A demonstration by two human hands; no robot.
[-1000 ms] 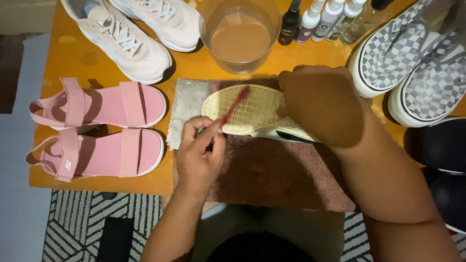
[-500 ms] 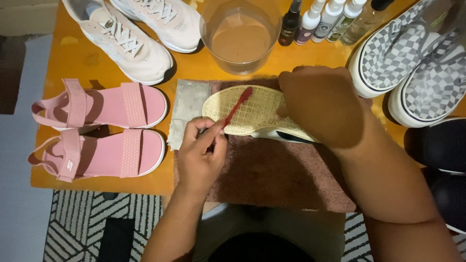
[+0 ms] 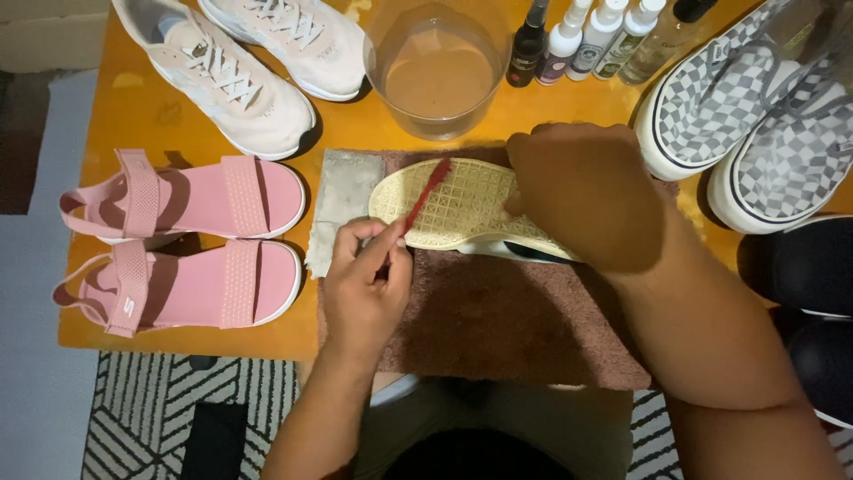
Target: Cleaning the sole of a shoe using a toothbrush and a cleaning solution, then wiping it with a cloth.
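A shoe lies on its side with its pale yellow gridded sole (image 3: 462,209) facing up, on a brown towel (image 3: 515,320). My left hand (image 3: 364,289) grips a thin red brush (image 3: 425,196) whose far end rests on the sole near the toe. Over the shoe's heel end, my right hand (image 3: 582,196) clasps it and keeps it steady. A grey cloth (image 3: 342,200) lies beside the toe, on the towel's left edge.
On the orange table (image 3: 133,116): a pair of pink sandals (image 3: 195,240) at left, two beige sneakers (image 3: 249,62) at the back left, a clear bowl of cloudy water (image 3: 435,71), several spray bottles (image 3: 591,36), checkered slip-ons (image 3: 755,124) and dark shoes (image 3: 813,293) at right.
The red brush and my left hand have shifted slightly along the sole. My right hand stays on the shoe.
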